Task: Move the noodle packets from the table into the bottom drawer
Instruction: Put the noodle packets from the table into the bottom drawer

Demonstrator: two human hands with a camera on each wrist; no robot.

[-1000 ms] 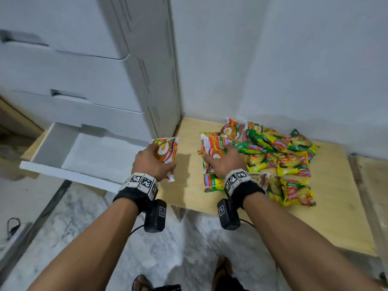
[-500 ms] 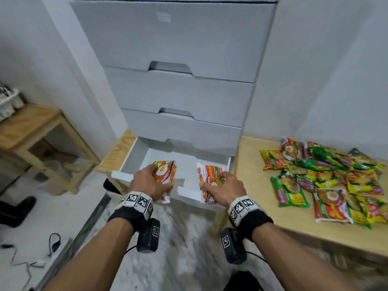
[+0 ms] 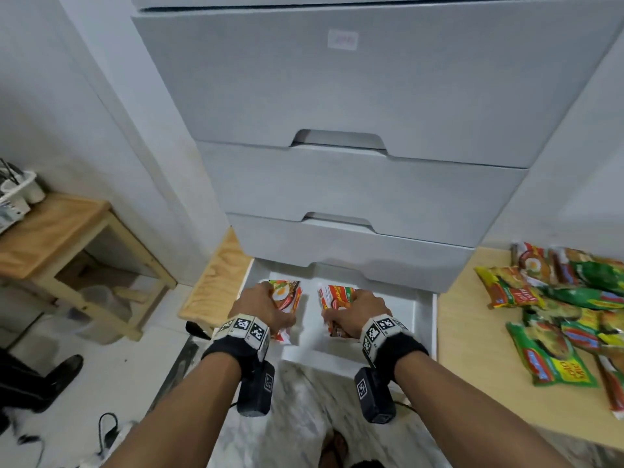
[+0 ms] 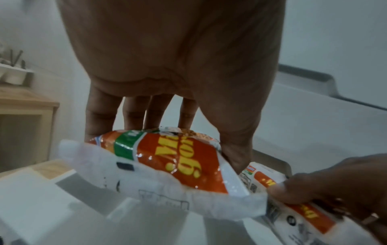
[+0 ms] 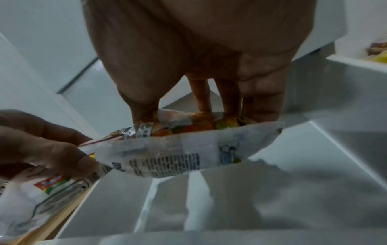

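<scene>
We hold one noodle packet in each hand above the open bottom drawer [image 3: 426, 319]. Our left hand [image 3: 261, 310] grips an orange packet [image 3: 287, 292]; our right hand [image 3: 359, 314] grips a red packet [image 3: 334, 295], fingers and thumb curled round each. Neither looks released yet, and we see nothing else lying in the drawer. A large pile of packets [image 3: 570, 298] waits on the wooden table [image 3: 472, 383] to the right, so most of the work seems to remain. Only the head view shows that pile whole; the wrist views show the packets' white undersides and the drawer floor below them.
</scene>
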